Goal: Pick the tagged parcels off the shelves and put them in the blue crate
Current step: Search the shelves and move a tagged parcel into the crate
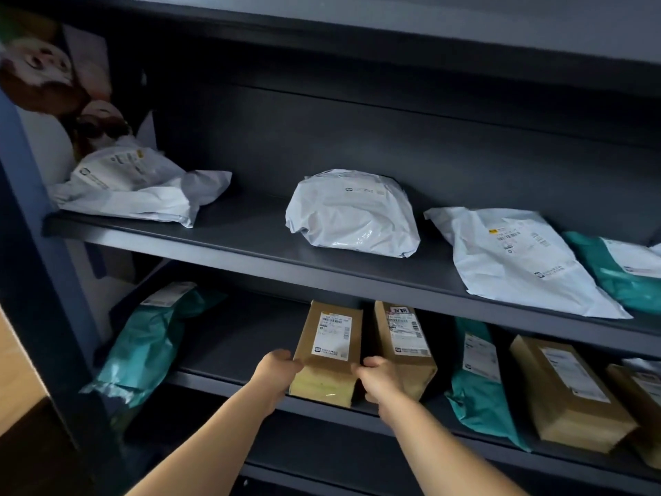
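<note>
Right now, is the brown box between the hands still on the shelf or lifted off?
On the shelf: the brown box rests on the lower shelf, its front end overhanging, left hand and right hand gripping its sides.

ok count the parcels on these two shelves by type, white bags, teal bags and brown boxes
White bags: 3
Teal bags: 3
Brown boxes: 4
Total: 10
Left hand and right hand hold one box.

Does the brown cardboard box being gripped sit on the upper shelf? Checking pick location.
No, both hands grip the brown cardboard box on the lower shelf.
</note>
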Demonstrator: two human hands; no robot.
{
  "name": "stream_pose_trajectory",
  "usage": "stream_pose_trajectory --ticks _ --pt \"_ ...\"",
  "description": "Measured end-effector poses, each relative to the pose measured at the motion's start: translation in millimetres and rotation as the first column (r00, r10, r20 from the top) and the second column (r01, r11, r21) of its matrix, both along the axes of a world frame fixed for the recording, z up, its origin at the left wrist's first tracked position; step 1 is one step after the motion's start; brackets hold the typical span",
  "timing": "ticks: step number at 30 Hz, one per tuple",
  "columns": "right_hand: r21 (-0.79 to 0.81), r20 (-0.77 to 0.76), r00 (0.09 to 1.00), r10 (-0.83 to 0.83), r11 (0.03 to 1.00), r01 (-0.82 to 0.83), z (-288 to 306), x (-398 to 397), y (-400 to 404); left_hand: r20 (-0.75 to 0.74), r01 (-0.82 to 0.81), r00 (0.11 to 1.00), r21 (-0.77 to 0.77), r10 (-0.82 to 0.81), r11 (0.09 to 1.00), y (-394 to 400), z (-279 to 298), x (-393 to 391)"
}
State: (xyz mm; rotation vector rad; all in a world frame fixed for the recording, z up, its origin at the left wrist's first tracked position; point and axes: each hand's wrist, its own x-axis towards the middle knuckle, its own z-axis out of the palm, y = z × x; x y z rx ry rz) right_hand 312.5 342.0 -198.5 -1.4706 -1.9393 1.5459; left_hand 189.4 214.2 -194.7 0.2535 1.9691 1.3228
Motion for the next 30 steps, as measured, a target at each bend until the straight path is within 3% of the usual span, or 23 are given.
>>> stream_pose_trajectory --ticks 5,10,14,17,20,30 --pt "-0.066 0.027 1.000 -0.010 0.998 0.012 -12 -13 16 0.027 0.020 0.999 -0.050 -0.018 0.999 23 -13 -17" --pt "-0.120 0.039 0.999 -0.007 0.993 0.012 -26 -24 24 -0.036 0.044 0.998 -0.127 -0.049 0.991 43 -29 -28" --pt "-0.071 0.050 0.999 -0.020 0.997 0.023 -42 -31 30 0.043 0.071 0.997 -0.131 -0.066 0.989 48 -50 -42" --pt "-0.040 0.059 0.997 -0.053 0.998 0.056 -51 -33 34 -0.019 0.073 0.997 -0.157 -0.077 0.985 48 -49 -41" --pt "-0.050 0.056 0.992 -0.110 0.992 0.113 -53 -33 35 -0.084 0.009 0.996 -0.144 -0.021 0.990 45 -49 -39" --pt "-0.107 -0.022 0.979 -0.200 0.975 0.197 -58 -30 33 -0.079 -0.070 0.995 -0.058 0.066 0.996 40 -57 -34"
